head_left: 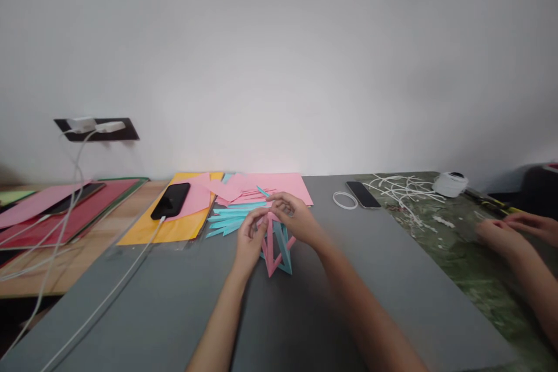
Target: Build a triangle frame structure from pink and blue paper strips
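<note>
A pink and blue folded-paper frame [270,253] with pointed corners stands on the grey table [174,302], beneath both hands. My left hand [251,239] pinches its pink top from the left side. My right hand [293,216] reaches over the same top from the right, its fingers bent together, and a thin blue strip [263,191] shows just beyond the fingertips. What the right fingertips hold is too small to make out. Behind my left hand lie several blue paper strips [229,221], fanned out.
Pink sheets [292,183] and a yellow envelope [192,232] lie behind, with a cabled black phone [171,201]. Farther right are a white ring [344,200], another phone [363,195], tangled white cord [401,187] and a spool [450,184]. Another person's hands [505,235] work at right.
</note>
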### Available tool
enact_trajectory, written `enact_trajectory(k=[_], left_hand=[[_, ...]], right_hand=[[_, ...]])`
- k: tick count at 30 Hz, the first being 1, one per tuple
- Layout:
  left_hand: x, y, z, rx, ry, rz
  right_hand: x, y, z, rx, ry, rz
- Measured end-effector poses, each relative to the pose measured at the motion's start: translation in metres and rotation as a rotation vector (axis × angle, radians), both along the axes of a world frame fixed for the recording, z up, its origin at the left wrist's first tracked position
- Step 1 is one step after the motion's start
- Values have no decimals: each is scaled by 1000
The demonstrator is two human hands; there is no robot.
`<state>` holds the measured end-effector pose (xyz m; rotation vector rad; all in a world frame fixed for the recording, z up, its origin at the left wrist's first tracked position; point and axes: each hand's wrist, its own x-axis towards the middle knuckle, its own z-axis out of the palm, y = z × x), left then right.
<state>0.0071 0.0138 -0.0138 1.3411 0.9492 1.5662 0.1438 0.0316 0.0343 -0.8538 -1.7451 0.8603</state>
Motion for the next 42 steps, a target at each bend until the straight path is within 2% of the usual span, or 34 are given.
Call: enact_trajectory(k=[7,18,22,25,28,30,35,42], left_hand=[[1,-1,2,-35,-43,3],[0,0,0,-38,-109,3],[0,2,-2,-1,-2,64],[1,1,-3,14,187,150],[1,-2,-2,101,369,173],[2,-4,-1,167,430,157],[1,-3,-2,219,458,127],[1,0,-4,174,401,126]], right_hand=[[-4,-4,2,68,3,-11],[-1,-4,4,11,-53,-9],[7,-5,10,19,-55,-32],[22,-5,17,-9,-82,-75],[37,-4,20,-151,-92,20],[42,-3,19,-196,-25,94],[35,2,11,-205,56,188],[30,4,4,-229,55,167]])
